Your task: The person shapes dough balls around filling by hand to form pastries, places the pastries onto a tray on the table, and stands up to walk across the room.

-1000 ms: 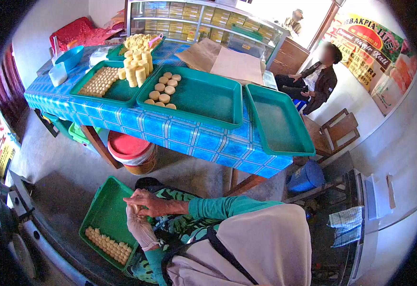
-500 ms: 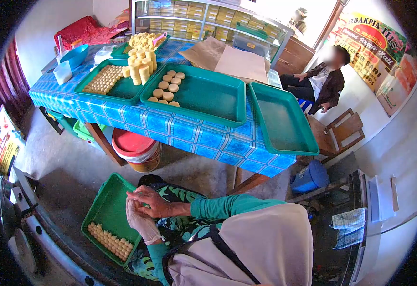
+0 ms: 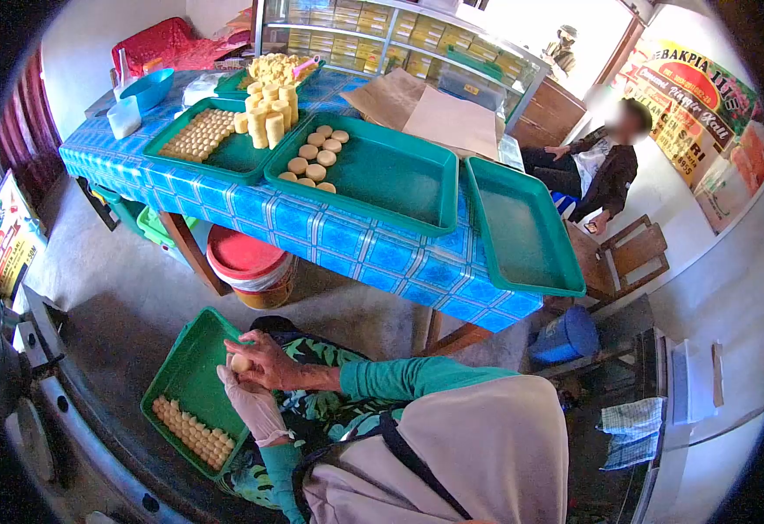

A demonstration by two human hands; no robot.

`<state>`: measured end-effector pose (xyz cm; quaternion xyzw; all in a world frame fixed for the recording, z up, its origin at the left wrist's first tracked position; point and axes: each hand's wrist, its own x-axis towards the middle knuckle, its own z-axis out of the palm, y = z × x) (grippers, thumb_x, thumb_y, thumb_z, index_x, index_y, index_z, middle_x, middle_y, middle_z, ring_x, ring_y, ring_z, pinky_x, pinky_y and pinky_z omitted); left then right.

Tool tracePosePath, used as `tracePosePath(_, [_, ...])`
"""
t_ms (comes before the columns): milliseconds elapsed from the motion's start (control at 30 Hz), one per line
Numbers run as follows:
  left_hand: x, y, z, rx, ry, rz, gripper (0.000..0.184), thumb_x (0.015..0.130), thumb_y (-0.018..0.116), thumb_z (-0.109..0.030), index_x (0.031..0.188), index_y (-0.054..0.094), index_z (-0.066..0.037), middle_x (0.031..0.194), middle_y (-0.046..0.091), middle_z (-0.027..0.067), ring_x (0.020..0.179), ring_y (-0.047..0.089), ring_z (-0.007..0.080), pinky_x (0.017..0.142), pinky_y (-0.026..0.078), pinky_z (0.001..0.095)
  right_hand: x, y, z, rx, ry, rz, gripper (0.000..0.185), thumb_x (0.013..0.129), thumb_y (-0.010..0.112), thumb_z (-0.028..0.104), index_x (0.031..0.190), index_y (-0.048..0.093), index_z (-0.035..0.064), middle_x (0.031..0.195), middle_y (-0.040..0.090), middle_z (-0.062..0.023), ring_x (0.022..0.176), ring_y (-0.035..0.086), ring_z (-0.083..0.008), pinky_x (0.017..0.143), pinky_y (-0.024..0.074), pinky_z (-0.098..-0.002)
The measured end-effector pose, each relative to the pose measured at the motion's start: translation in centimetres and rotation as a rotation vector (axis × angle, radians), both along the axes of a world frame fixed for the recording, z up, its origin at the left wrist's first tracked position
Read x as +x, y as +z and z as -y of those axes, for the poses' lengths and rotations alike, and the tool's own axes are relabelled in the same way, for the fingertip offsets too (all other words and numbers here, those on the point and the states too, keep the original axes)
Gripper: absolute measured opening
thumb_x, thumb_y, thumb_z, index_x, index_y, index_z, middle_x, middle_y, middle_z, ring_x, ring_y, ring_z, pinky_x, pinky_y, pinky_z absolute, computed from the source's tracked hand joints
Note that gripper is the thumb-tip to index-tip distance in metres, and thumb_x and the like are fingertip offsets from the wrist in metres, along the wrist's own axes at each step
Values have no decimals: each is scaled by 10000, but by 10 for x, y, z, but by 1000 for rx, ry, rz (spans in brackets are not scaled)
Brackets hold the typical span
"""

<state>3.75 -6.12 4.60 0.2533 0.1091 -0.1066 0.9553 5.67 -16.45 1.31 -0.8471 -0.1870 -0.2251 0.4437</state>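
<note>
At the far left of the desk (image 3: 216, 199), covered in blue checked cloth, stood a pale jug (image 3: 124, 119) just beside a blue bowl (image 3: 148, 89). Below, apart from the desk, a low green tray (image 3: 197, 360) held rows of small pale pieces (image 3: 194, 434) packed along its lower end. On the desk above it, a second green tray (image 3: 240, 161) carried close rows of small balls (image 3: 198, 134) at its left and upright yellowish stacks (image 3: 266, 120) at its right. A red-lidded bucket (image 3: 255, 284) stood under the desk edge.

Beside the low tray, the two hands met. The gloved left hand (image 3: 255, 405) lay against the underside of a round pale piece (image 3: 240, 362); whether its fingers closed on it could not be told. The right hand (image 3: 268, 360), bare, grasped the same piece from above with bent fingers.

Farther right, a third green tray (image 3: 390, 182) bore flat round discs (image 3: 318, 157) at its left end; a fourth tray (image 3: 526, 229) sat obliquely at the desk's right end, near a seated person (image 3: 604, 162).
</note>
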Motion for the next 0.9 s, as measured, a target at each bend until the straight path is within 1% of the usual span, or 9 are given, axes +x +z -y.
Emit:
tracePosePath(67, [0, -6, 0, 26, 14, -28, 356, 994, 464, -243, 1216, 511, 32, 1155, 575, 112, 1049, 565, 180, 907, 473, 306, 1, 3, 3, -10, -3, 38, 771, 687, 783, 171, 1380, 452, 105, 1141, 525, -132, 1101, 460, -302, 956, 382, -422])
tracePosePath(167, [10, -26, -1, 52, -26, 6, 355, 992, 461, -216, 1228, 502, 46, 1160, 573, 113, 1066, 563, 191, 909, 475, 316, -6, 13, 6, 32, -20, 33, 771, 671, 789, 145, 1370, 465, 107, 1151, 527, -125, 1101, 460, -302, 949, 386, -419])
tracePosePath(500, [10, -17, 0, 118, 49, 25, 384, 967, 484, -167, 1291, 470, 39, 1187, 561, 148, 1091, 556, 217, 923, 471, 324, -10, 17, 3, -37, -18, 64, 704, 699, 762, 133, 1345, 486, 103, 1170, 497, -161, 1066, 483, -335, 929, 394, -434])
tracePosePath(600, [17, -29, 2, 191, 168, 10, 384, 960, 487, -149, 1288, 469, 51, 1204, 558, 160, 1073, 567, 225, 913, 480, 327, -16, 25, 1, 77, -14, 45, 624, 745, 719, 118, 1328, 501, 83, 1062, 544, -163, 1041, 501, -336, 937, 392, -422])
tracePosePath(700, [16, -20, 8, 285, 240, 52, 382, 948, 492, -126, 1279, 473, 62, 1206, 563, 168, 1048, 581, 226, 896, 488, 326, -17, 28, 0, 137, 21, -208, 514, 813, 678, 127, 1297, 525, 49, 1019, 603, -146, 982, 566, -263, 905, 435, -374])
tracePosePath(767, [10, -11, 15, 319, 246, 53, 380, 940, 497, -115, 1273, 477, 66, 1202, 569, 170, 1037, 586, 223, 888, 491, 323, -13, 21, -6, 673, -22, -436, 429, 868, 647, 164, 1257, 547, 12, 1000, 656, -123, 919, 597, -167, 838, 475, -315])
tracePosePath(800, [8, -7, 18, 371, 241, 76, 378, 934, 500, -113, 1266, 485, 66, 1190, 578, 165, 1019, 595, 215, 855, 500, 309, -6, 16, -6, 671, -85, -355, 369, 866, 665, 190, 1162, 602, -21, 998, 672, -90, 855, 605, -114, 743, 508, -275])
tracePosePath(833, [6, -4, 21, 424, 238, 98, 375, 929, 503, -111, 1259, 493, 67, 1179, 587, 160, 1002, 603, 206, 821, 508, 295, -8, 9, -3, 673, -81, -359, 369, 866, 665, 190, 1162, 602, -21, 998, 672, -90, 855, 605, -114, 743, 508, -275])
tracePosePath(900, [1, 4, 28, 443, 246, 64, 337, 916, 537, -130, 1198, 560, 52, 1107, 629, 120, 909, 610, 165, 710, 495, 239, -12, 15, 8, 726, -16, -640, 271, 855, 669, 164, 1052, 657, -20, 885, 675, -57, 769, 615, -113, 684, 516, -267])
